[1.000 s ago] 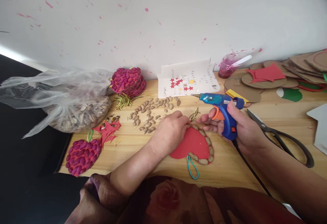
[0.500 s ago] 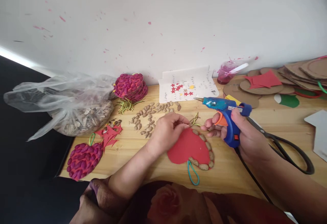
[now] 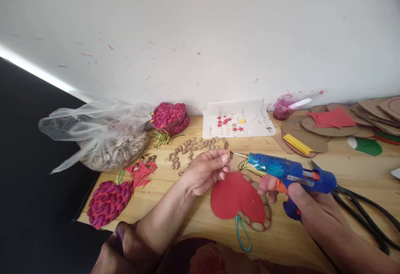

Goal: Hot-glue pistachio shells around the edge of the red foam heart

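My left hand (image 3: 208,169) pinches a peanut shell (image 3: 231,155) between thumb and fingertips, its hollow side towards the glue gun. My right hand (image 3: 308,207) grips the blue glue gun (image 3: 278,169) by its handle, with fingers at the orange trigger. The gun's metal nozzle points left and ends just beside the shell. Below both hands, a red heart (image 3: 236,197) lies on the table, edged along its right side with several peanut shells. A teal cord loop (image 3: 243,236) sticks out from the heart's near edge.
Loose peanut shells (image 3: 187,147) lie beyond my left hand. At left are a clear bag of shells (image 3: 115,149), a magenta-shelled heart (image 3: 109,203) and red scraps (image 3: 143,173). Black scissors (image 3: 365,211) lie right, near cardboard pieces (image 3: 331,126). A paint cup (image 3: 283,107) stands at the back.
My left hand has lifted off the heart's top edge and now holds a peanut shell up. The glue gun has come lower, its nozzle now beside that shell. The view has shifted slightly.
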Available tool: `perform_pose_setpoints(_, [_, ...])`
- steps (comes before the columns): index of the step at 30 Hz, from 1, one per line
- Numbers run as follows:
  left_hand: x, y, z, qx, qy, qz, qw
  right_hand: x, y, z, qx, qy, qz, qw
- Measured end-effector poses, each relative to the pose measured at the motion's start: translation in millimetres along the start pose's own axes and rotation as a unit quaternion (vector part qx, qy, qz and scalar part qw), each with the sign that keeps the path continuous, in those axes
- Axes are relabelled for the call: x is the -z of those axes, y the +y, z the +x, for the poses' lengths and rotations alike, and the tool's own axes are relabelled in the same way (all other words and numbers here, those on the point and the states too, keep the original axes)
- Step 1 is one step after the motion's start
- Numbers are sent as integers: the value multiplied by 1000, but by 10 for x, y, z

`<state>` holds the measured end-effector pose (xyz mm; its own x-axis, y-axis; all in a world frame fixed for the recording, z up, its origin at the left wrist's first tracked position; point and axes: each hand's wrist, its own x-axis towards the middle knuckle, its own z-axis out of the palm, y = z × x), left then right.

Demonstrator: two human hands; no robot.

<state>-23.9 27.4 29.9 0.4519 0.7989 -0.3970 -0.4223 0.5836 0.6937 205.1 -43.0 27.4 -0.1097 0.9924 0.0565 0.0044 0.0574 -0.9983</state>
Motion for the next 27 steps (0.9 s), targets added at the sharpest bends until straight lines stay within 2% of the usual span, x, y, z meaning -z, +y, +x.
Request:
perform_pose_setpoints(4, [17, -3, 0, -1, -3, 8, 1000, -34, -37, 21, 53, -1, -77, 996])
perform_pose_setpoints(17, [21, 0, -9, 5, -6, 14, 1000, 1, 27, -4, 49, -26, -89, 994])
perform_pose_setpoints(27, [59, -16, 9, 4, -10, 8, 1000, -3, -5, -14, 55, -13, -96, 994])
